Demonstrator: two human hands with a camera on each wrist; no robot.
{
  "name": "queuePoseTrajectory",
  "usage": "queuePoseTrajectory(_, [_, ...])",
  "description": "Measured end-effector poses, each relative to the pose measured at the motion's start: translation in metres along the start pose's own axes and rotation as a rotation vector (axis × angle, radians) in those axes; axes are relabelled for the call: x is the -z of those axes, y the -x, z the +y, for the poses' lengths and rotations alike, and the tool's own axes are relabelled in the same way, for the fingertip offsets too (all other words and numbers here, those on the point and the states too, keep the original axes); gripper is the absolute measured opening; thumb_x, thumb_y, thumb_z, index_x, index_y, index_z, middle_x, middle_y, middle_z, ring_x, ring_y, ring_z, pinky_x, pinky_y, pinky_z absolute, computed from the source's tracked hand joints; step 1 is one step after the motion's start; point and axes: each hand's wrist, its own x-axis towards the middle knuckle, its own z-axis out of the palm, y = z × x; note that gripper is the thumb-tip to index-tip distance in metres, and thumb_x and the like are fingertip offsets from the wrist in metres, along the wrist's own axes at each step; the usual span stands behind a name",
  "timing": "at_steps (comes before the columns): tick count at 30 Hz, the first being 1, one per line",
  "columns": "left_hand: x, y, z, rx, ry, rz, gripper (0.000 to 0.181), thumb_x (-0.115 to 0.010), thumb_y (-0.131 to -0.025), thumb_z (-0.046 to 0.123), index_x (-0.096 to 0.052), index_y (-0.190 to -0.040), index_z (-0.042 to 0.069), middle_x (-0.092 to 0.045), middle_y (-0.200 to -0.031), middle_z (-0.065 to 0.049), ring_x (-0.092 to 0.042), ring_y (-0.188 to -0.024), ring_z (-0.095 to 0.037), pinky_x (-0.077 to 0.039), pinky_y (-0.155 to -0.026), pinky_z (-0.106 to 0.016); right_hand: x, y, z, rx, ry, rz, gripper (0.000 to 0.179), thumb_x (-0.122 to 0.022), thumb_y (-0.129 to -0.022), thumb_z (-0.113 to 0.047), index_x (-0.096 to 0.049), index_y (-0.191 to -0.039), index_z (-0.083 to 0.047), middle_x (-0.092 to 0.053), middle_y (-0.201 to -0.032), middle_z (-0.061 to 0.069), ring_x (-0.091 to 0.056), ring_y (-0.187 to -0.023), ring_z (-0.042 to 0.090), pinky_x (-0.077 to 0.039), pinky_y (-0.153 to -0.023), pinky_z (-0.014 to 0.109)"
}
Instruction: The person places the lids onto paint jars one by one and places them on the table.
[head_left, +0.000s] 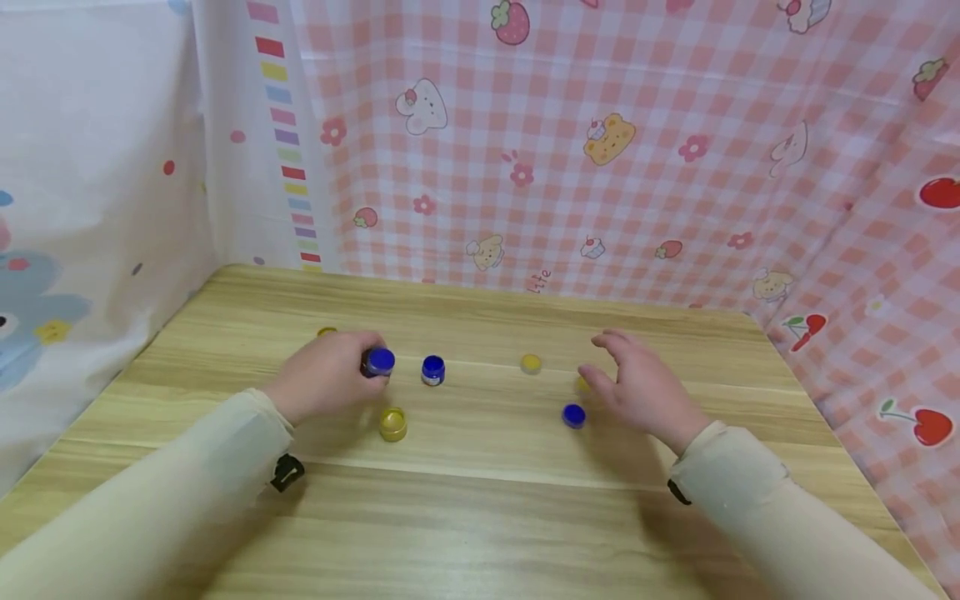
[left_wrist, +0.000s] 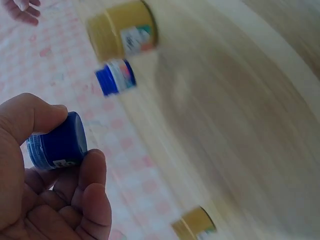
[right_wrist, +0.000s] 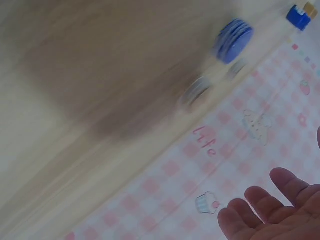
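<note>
Between thumb and fingers, my left hand (head_left: 326,371) holds a small blue paint jar (left_wrist: 60,142) above the table. A second blue jar (head_left: 432,370) stands just right of it, uncapped. Nearer to me is an open yellow paint jar (head_left: 393,424). Another yellow jar (head_left: 327,332) is mostly hidden behind the left hand. My right hand (head_left: 641,392) hovers over the right side with fingers spread, holding nothing. Beside its thumb lies a blue lid (head_left: 573,416), and a yellow lid (head_left: 582,383) is partly covered by that hand.
Another yellow lid (head_left: 531,363) lies mid-table, toward the back. The wooden table (head_left: 480,525) meets a pink checked cloth (head_left: 555,192) behind and cloths at both sides. A black strap piece (head_left: 287,472) hangs below the left cuff.
</note>
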Motion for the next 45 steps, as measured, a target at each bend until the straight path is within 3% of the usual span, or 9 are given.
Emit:
queuePoseTrajectory(5, [0.006,0.003,-0.017,0.033,-0.041,0.001,0.032,-0.076,-0.093,0.026,-0.068,-0.116,0.005,-0.074,-0.102,-0.007,-0.067,-0.088,-0.020,-0.058,-0.087,-0.046,0.003,-0.004,0.013,-0.036,0.016,-0.012,0.063,-0.056,-0.108,-0.038,-0.045,-0.154,0.003,-0.030,-0.167,0.031,-0.030,-0.152,0.054,-0.026,-0.123,0.067])
queuePoseTrajectory(14, [0.013,0.010,-0.047,0.077,-0.077,-0.050,0.039,-0.076,-0.093,0.024,-0.065,-0.123,0.001,-0.073,-0.107,-0.013,-0.066,-0.092,-0.024,-0.058,-0.085,-0.047,0.010,-0.008,0.030,-0.082,0.031,-0.028,0.068,-0.054,-0.109,-0.041,-0.040,-0.156,0.006,-0.022,-0.168,0.034,-0.019,-0.155,0.056,-0.020,-0.124,0.069])
queuePoseTrajectory(21, [0.015,0.016,-0.066,0.085,-0.080,-0.065,0.036,-0.079,-0.093,0.025,-0.068,-0.116,0.000,-0.072,-0.098,-0.009,-0.062,-0.083,-0.022,-0.053,-0.073,-0.038,0.013,-0.009,0.039,-0.095,0.057,-0.044,0.072,-0.051,-0.109,-0.046,-0.037,-0.157,0.007,-0.020,-0.167,0.037,-0.017,-0.154,0.059,-0.018,-0.123,0.071])
queuePoseTrajectory(32, [0.018,0.019,-0.080,0.136,-0.095,-0.132,0.040,-0.082,-0.092,0.027,-0.072,-0.120,0.000,-0.075,-0.115,-0.018,-0.069,-0.102,-0.031,-0.055,-0.096,-0.057,0.016,-0.012,0.045,-0.134,0.070,-0.083,0.074,-0.050,-0.110,-0.047,-0.035,-0.158,0.006,-0.015,-0.169,0.036,-0.012,-0.156,0.057,-0.014,-0.125,0.070])
queuePoseTrajectory(45, [0.021,0.018,-0.084,0.155,-0.089,-0.158,0.040,-0.081,-0.093,0.027,-0.071,-0.119,-0.001,-0.074,-0.111,-0.016,-0.066,-0.096,-0.028,-0.055,-0.092,-0.053,0.017,-0.013,0.051,-0.145,0.081,-0.107,0.075,-0.049,-0.109,-0.050,-0.036,-0.157,0.007,-0.013,-0.169,0.037,-0.010,-0.155,0.059,-0.013,-0.124,0.072])
